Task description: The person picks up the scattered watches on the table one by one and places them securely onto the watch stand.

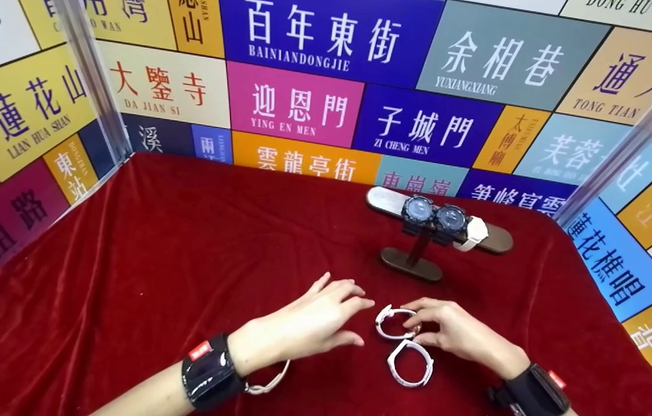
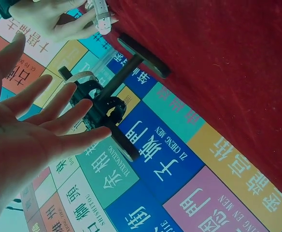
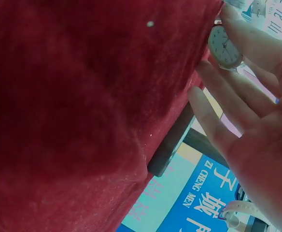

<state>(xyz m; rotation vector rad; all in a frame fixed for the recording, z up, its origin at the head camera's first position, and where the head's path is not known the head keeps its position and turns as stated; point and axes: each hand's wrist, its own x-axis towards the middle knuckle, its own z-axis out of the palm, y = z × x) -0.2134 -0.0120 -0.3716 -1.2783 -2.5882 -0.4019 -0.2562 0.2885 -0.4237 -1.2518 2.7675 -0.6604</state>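
Note:
My right hand (image 1: 456, 329) pinches a white-strapped wristwatch (image 1: 386, 323) between thumb and fingers, low over the red cloth. In the right wrist view its round pale dial (image 3: 224, 47) shows between the thumb and fingertips. Just in front of it lies a second light-strapped watch (image 1: 411, 365), its strap closed in a loop. My left hand (image 1: 303, 323) is held over the cloth to the left, fingers spread and relaxed, with nothing in them. Below the left wrist another pale-strapped watch (image 1: 271, 384) lies partly hidden by the arm.
A dark T-shaped watch stand (image 1: 412, 264) rises behind the hands. Its bar carries two black watches (image 1: 434, 215) and a white watch (image 1: 476, 231). Red cloth (image 1: 187, 248) covers the table, with folds. Panels of colourful printed signs (image 1: 297, 104) enclose the back and sides.

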